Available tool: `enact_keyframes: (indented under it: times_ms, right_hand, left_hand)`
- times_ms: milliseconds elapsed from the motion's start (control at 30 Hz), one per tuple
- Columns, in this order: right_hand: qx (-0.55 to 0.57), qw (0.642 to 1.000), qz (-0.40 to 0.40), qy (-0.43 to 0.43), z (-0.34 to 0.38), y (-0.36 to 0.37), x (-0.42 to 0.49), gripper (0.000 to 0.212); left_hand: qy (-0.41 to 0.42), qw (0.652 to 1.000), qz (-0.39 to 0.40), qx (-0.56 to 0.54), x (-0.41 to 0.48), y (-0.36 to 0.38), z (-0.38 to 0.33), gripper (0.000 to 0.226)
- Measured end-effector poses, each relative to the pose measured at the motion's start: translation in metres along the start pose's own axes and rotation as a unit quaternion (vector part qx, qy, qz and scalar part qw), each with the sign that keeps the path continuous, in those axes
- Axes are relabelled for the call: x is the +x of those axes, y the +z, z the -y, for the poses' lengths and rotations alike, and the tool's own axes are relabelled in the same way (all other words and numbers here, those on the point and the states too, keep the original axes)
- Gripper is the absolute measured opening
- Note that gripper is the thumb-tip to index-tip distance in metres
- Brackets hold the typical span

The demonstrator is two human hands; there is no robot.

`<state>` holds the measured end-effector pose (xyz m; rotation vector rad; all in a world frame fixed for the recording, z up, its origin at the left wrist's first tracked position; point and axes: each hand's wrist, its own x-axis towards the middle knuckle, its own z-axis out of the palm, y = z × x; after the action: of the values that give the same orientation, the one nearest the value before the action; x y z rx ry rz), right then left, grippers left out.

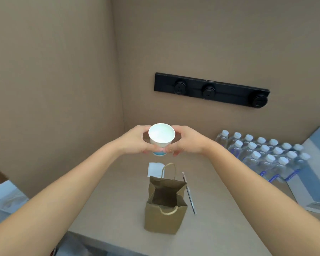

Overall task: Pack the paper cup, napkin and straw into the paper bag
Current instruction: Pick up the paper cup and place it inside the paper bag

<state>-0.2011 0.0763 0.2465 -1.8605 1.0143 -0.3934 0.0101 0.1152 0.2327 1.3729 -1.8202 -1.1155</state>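
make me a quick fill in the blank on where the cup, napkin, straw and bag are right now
1. The paper cup is held above the table by ____ hands.
2. The paper bag stands upright with its mouth ____.
3. The straw lies on the table on the bag's ____ side.
4. The white napkin lies flat on the table ____ the bag, towards the wall.

Missing words: both; open; right; behind
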Motion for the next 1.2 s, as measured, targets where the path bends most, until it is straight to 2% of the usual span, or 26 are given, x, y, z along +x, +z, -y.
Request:
enact_keyframes:
  times_ms: [333,633,767,1200]
  right_hand:
    - [0.013,1.000,-0.004,0.027,0.015,0.041,-0.075,0.059]
    - [0.087,0.991,0.008,0.104,-0.034,0.066,-0.084,0.052]
    - [0.109,0.985,0.015,0.132,-0.053,0.075,-0.081,0.049]
    - [0.060,0.982,-0.029,0.179,-0.062,0.080,-0.068,0.041]
  left_hand:
    - [0.001,0.999,0.039,-0.002,-0.066,0.021,-0.013,0.058]
    - [-0.104,0.991,0.061,-0.057,-0.077,0.074,0.004,0.059]
    - [-0.140,0.984,0.056,-0.099,-0.074,0.089,0.015,0.054]
    - [-0.196,0.975,0.055,-0.084,-0.060,0.097,0.020,0.052]
